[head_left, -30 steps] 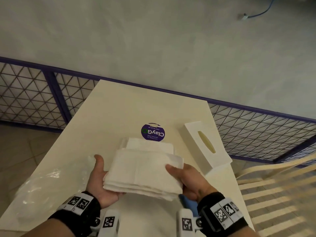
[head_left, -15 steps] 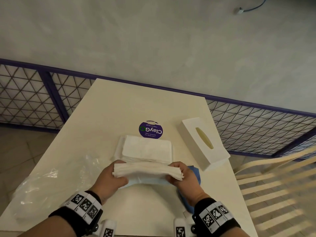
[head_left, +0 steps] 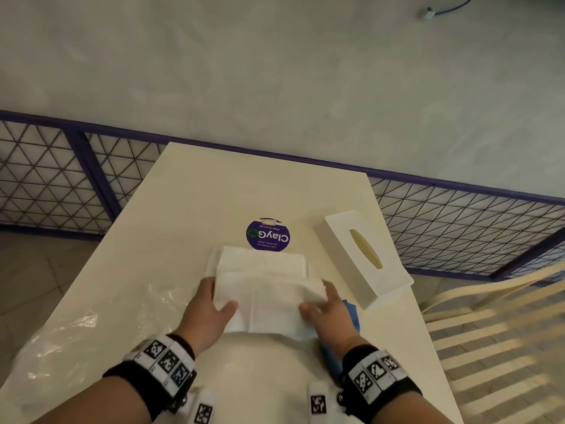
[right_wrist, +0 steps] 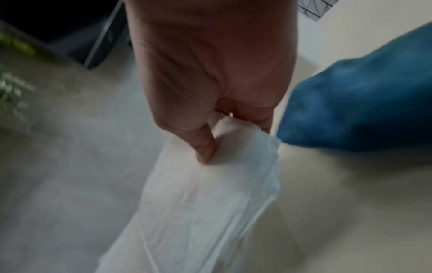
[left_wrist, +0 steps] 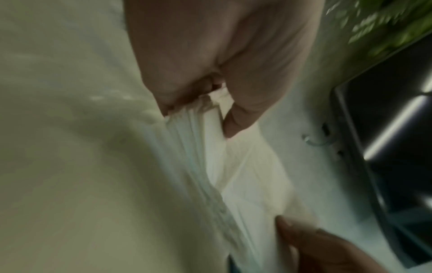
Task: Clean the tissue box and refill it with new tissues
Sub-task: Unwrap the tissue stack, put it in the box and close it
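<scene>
Both hands hold a stack of white tissues (head_left: 269,301) above the table's near middle. My left hand (head_left: 211,307) grips its left end, thumb on top; the left wrist view shows the stack (left_wrist: 210,157) pinched between thumb and fingers. My right hand (head_left: 324,307) grips the right end, and the right wrist view shows the thumb pressing the tissues (right_wrist: 210,194). A second pile of white tissues (head_left: 263,260) lies on the table just beyond. The white tissue box (head_left: 367,258), with an oval slot on top, lies at the right of the table.
A blue cloth (head_left: 351,316) lies under my right hand, also in the right wrist view (right_wrist: 362,110). Clear plastic wrap (head_left: 76,332) spreads over the table's left front. A purple round sticker (head_left: 268,235) marks the cream table (head_left: 214,194). A slatted chair (head_left: 489,332) stands right; a purple mesh fence (head_left: 46,179) behind.
The held stack went from flat and raised, to edge-on and lower, and now lies flat again, closer to the pile on the table. Both hands kept their grip.
</scene>
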`<state>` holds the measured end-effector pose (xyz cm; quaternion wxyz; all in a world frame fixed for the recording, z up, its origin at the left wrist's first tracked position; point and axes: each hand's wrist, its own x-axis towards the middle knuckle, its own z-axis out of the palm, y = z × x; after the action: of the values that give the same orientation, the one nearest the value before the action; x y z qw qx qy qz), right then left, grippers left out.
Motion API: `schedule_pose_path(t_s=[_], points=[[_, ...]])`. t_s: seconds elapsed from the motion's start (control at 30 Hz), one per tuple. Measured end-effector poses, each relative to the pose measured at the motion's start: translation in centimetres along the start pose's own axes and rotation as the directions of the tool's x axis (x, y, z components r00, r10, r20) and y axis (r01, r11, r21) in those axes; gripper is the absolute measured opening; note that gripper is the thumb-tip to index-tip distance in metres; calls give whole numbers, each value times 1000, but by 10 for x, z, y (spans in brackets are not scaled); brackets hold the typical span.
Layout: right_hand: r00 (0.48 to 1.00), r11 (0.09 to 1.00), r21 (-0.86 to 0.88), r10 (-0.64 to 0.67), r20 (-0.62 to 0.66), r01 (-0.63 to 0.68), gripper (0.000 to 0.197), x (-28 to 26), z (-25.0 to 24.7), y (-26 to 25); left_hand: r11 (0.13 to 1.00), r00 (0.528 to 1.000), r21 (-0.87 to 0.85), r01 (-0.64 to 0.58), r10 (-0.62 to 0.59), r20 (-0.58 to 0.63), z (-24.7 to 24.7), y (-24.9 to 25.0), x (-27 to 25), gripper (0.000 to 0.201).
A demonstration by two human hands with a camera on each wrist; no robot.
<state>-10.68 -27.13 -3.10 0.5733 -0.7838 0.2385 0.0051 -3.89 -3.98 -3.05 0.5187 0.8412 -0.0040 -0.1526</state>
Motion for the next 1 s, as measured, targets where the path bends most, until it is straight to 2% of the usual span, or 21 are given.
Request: schedule_pose_path(t_s=[0.1, 0.17, 0.3, 0.43, 0.5, 0.53, 0.6, 0.67, 0.73, 0.77, 0.83, 0.9, 0.93, 1.0], points=[[992, 999, -34, -38, -119, 34, 61, 32, -3, -23, 999, 996, 40, -18, 22, -91, -8, 28, 29, 56], [990, 999, -33, -18, -142, 13, 65, 52, -3, -39, 998, 992, 56, -6, 13, -124, -12, 40, 50, 59], [988, 998, -47, 39, -147, -46, 68, 82, 5, -51, 994, 990, 97, 52, -39, -136, -12, 43, 78, 62], [985, 986, -102, 118, -124, -131, 72, 99, 11, -42, 986, 993, 151, 73, -58, -105, -7, 35, 89, 67], [982, 958, -219, 168, -89, -184, 76, 99, 9, -39, 974, 994, 223, 43, -20, -106, -6, 29, 90, 72], [981, 945, -262, 178, -83, -194, 76, 98, 7, -38, 962, 994, 274, -7, 37, -104, -5, 28, 87, 71], [983, 943, -288, 139, -116, -167, 70, 97, -1, -39, 883, 977, 432, -185, 214, -19, -3, 26, 80, 67], [980, 951, -299, 22, -197, -82, 58, 97, -13, -43, 717, 925, 586, -376, 322, 200, 2, 25, 70, 65], [948, 925, -380, -99, -302, -25, 54, 102, -32, -49, 564, 865, 657, -501, 290, 410, 11, 22, 61, 68], [927, 889, -455, -134, -350, -44, 56, 105, -43, -52, 508, 843, 677, -532, 245, 479, 16, 20, 57, 70], [911, 782, -593, -81, -405, -194, 66, 112, -66, -54, 439, 823, 710, -551, 142, 550, 27, 15, 54, 76], [918, 654, -676, 77, -390, -341, 74, 117, -81, -51, 414, 829, 745, -524, 48, 557, 33, 11, 55, 78], [918, 606, -700, 151, -366, -378, 76, 121, -85, -46, 406, 832, 758, -511, 13, 554, 34, 9, 56, 77], [925, 590, -711, 240, -296, -381, 79, 127, -89, -33, 400, 833, 769, -498, -25, 553, 37, 7, 58, 77]])
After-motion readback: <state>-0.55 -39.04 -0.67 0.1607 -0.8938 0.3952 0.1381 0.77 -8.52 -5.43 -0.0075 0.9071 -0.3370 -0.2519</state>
